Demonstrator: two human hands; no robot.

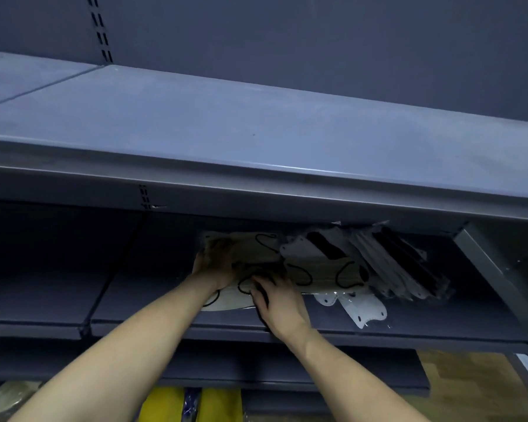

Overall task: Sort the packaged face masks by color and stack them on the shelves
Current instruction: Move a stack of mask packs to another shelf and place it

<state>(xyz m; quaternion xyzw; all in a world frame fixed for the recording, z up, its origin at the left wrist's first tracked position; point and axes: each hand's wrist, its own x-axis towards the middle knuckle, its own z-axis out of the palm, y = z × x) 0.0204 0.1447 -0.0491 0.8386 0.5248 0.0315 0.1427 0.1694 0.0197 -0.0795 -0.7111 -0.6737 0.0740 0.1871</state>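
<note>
A heap of packaged beige face masks with black ear loops [320,263] lies on the middle shelf [439,327], under the top shelf. My left hand [214,263] grips the left end of a beige mask pack [250,248]. My right hand [279,300] rests on the front of the heap, fingers over a pack with black loops. To the right, black and white mask packs [400,263] lean in a row. Two white masks [363,309] lie flat in front of them.
The grey top shelf [256,141] juts out above the heap and hides its back. A metal upright [494,275] bounds the shelf on the right. Yellow packs [192,403] sit on a lower shelf. Bare shelf board [43,293] lies at left.
</note>
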